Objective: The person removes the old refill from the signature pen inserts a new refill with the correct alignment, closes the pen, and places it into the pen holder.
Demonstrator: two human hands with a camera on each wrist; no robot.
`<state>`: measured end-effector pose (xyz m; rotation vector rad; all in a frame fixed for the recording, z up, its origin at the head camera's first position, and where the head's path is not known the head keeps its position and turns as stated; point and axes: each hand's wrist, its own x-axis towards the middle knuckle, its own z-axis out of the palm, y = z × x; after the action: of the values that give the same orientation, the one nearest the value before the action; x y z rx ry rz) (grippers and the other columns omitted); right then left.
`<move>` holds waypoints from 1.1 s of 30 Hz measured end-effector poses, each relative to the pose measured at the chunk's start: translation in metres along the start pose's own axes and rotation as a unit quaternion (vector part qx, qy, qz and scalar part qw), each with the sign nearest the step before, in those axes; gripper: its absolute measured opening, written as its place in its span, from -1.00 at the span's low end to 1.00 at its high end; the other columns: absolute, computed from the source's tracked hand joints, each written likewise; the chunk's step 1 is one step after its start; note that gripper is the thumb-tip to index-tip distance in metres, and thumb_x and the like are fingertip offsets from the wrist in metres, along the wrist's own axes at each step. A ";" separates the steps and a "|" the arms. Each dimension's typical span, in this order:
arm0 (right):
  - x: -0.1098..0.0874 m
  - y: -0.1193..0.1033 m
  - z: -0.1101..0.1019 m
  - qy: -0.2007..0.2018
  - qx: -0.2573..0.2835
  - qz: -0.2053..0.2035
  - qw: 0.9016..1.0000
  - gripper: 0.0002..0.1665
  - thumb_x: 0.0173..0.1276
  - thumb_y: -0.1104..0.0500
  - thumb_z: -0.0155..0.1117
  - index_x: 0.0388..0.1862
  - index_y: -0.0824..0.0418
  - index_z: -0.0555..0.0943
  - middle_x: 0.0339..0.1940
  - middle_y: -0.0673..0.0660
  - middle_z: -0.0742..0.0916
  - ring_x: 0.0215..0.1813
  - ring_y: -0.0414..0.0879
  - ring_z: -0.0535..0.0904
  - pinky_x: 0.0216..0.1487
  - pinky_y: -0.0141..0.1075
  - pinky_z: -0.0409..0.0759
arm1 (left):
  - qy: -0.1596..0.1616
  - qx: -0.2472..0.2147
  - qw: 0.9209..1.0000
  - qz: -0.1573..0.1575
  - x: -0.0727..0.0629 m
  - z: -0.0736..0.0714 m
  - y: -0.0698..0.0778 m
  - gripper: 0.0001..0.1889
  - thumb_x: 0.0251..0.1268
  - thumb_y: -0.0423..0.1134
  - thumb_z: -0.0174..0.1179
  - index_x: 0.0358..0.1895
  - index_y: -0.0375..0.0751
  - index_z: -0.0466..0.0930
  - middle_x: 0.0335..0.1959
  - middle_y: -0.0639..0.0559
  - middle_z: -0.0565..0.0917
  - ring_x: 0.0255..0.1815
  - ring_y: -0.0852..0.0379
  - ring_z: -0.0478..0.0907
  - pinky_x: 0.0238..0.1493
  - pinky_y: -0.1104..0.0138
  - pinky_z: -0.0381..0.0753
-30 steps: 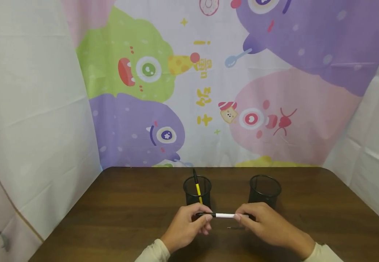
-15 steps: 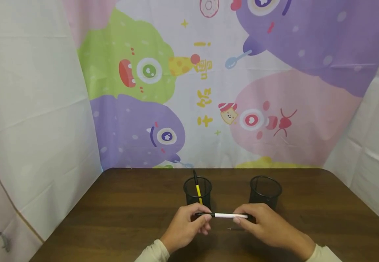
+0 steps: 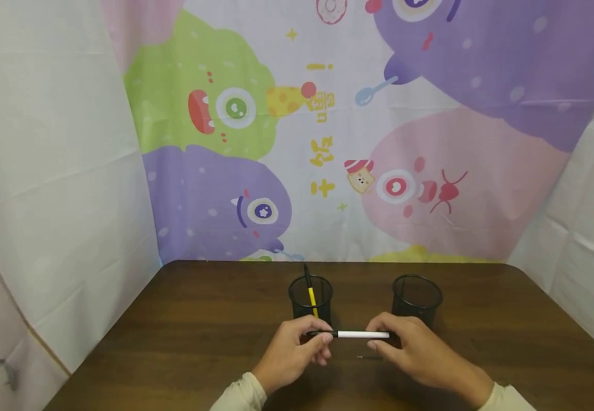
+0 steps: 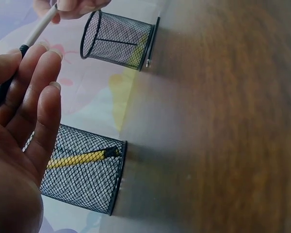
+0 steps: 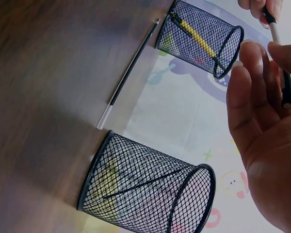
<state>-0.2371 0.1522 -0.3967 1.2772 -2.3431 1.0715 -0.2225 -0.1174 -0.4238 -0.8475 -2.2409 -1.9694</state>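
Both hands hold a pen (image 3: 360,334) level above the table, white along its barrel and black at both ends. My left hand (image 3: 294,348) pinches the black left end between thumb and fingers. At the other end, my right hand (image 3: 415,348) has its curled fingers and thumb about the pen, with the white barrel showing between them. The black tip by the right palm shows in the right wrist view. A thin pen refill (image 5: 127,73), dark with a clear end, lies on the table below the hands.
Behind the left hand stands a black mesh pen cup (image 3: 311,308) with a yellow and black pen (image 3: 311,294) leaning in it. A second mesh cup (image 3: 417,302) is behind the right hand. A cartoon-printed cloth (image 3: 322,228) hangs beyond the brown table (image 3: 173,342).
The right thumb and fingertips have parted somewhat, showing more of the white barrel. The left hand keeps its pinch, and the pen stays nearly in place.
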 end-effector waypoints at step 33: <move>-0.001 -0.003 -0.004 -0.061 0.051 0.053 0.995 -0.88 0.57 0.10 0.15 -0.21 -0.03 0.60 -0.44 -0.06 0.69 -0.44 -0.20 0.64 -0.44 -0.34 0.63 | -0.005 0.002 1.000 -0.002 0.000 0.003 0.001 -0.91 0.41 -0.33 0.25 -0.13 -0.26 0.65 -0.47 -0.08 0.70 -0.51 0.17 0.66 -0.41 0.19 0.73</move>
<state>-0.2351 0.1548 -0.3926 1.3012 -2.5017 1.1919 -0.2215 -0.1148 -0.4229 -0.8545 -2.2533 -1.9669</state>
